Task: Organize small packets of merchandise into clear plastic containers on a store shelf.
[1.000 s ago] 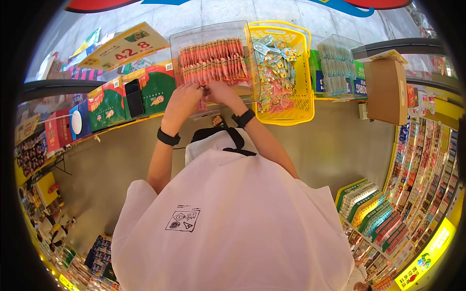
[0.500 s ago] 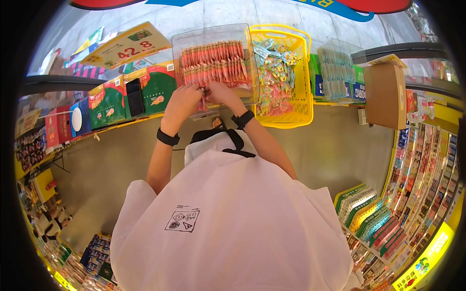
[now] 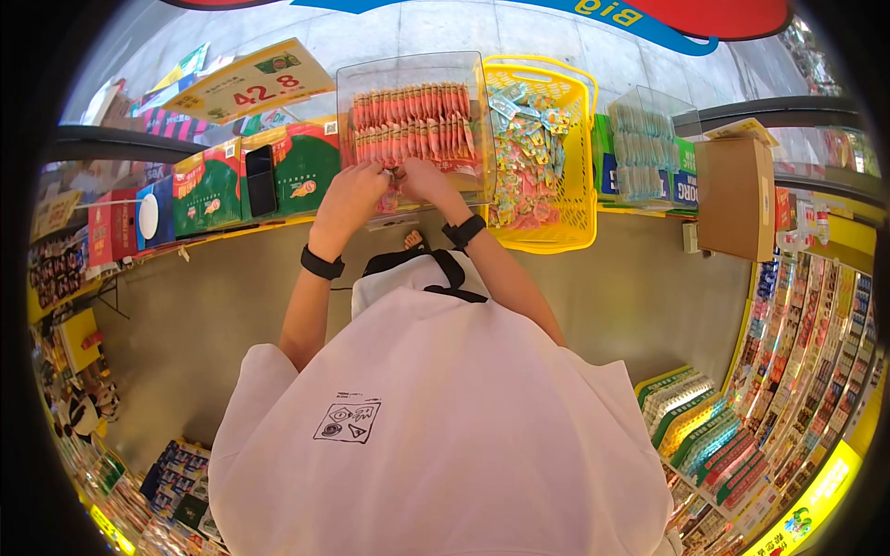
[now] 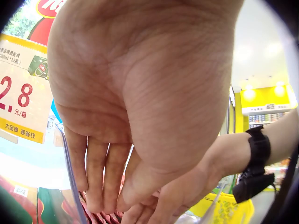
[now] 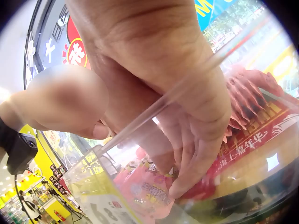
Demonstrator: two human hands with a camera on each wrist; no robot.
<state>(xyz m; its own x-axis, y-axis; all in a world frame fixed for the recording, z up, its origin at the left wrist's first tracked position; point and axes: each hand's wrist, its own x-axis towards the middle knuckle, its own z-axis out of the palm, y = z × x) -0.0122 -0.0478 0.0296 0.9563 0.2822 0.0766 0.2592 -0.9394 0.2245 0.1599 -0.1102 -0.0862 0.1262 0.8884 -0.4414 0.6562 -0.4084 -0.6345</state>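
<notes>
Standing rows of red-pink packets point(image 3: 413, 120) fill a clear bin point(image 3: 491, 171). At its near edge, the left hand point(image 3: 350, 206) and right hand point(image 3: 428, 185) meet fingertip to fingertip over a loose pink packet point(image 3: 387, 197). In the right wrist view, the right hand point(image 5: 163, 88) pinches the top of this pink packet point(image 5: 145, 191) behind the clear wall. The left hand point(image 4: 135, 107) has its thumb against its forefinger and its other fingers extended, at the packet's other side as the head view shows; its exact grip is partly hidden.
A yellow basket point(image 3: 579, 176) of mixed small packets stands right of the bin, followed by a clear box of blue packets point(image 3: 642, 139) and a cardboard box point(image 3: 737, 199). Left are green cartons point(image 3: 311, 171), a phone point(image 3: 260, 181) and a price sign point(image 3: 250, 88).
The head view has shifted so that the counter items appear slightly lower. Both hands stay together at the bin's near edge, with little change in their pose.
</notes>
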